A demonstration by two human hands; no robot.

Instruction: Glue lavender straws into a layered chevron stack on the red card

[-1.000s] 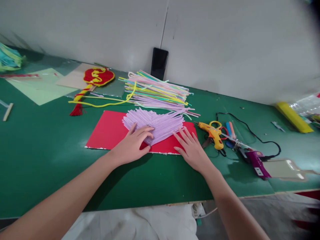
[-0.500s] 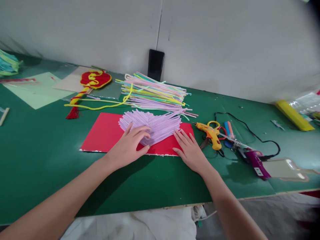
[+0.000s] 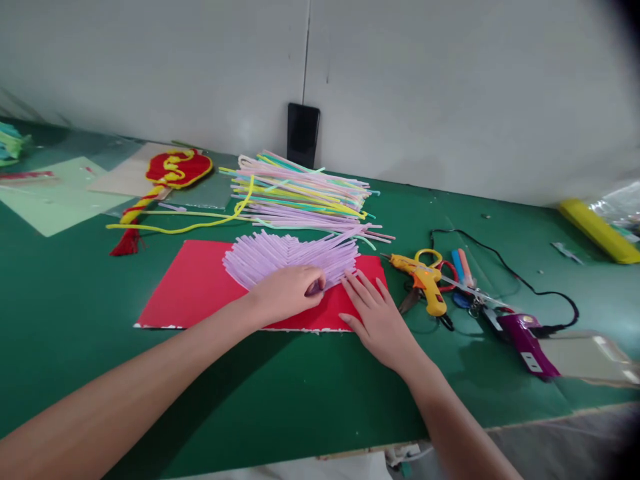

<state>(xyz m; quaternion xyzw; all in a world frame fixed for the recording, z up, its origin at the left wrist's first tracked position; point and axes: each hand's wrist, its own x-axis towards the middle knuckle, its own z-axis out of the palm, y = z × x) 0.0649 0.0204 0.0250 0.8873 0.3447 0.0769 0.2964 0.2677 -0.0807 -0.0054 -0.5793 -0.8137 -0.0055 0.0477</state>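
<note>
A heart-shaped panel of lilac pipe cleaners [image 3: 295, 257], laid in slanting rows that meet at a middle seam, lies on a red board [image 3: 185, 287] with a chipped white front edge. Over the panel's lower part rests my left hand [image 3: 287, 293], its fingers curled inward. Whatever its fingertips hold, if anything, is hidden. My right hand [image 3: 373, 313] lies flat on the red board with fingers spread, the fingertips touching the panel's lower right edge. Behind the panel is a pile of coloured pipe cleaners [image 3: 305, 193]; some lilac ends reach toward it.
A yellow glue gun [image 3: 425, 280] lies right of the board beside scissors [image 3: 430, 259]. Farther right are a purple power strip [image 3: 530, 347] and its black cable. A red-and-yellow fan-shaped craft [image 3: 179, 168] lies left. A black phone [image 3: 303, 135] leans against the wall.
My left hand has moved right across the panel, and its fingers have curled in. My right hand stays flat at the panel's lower right edge. The camera view has shifted slightly.
</note>
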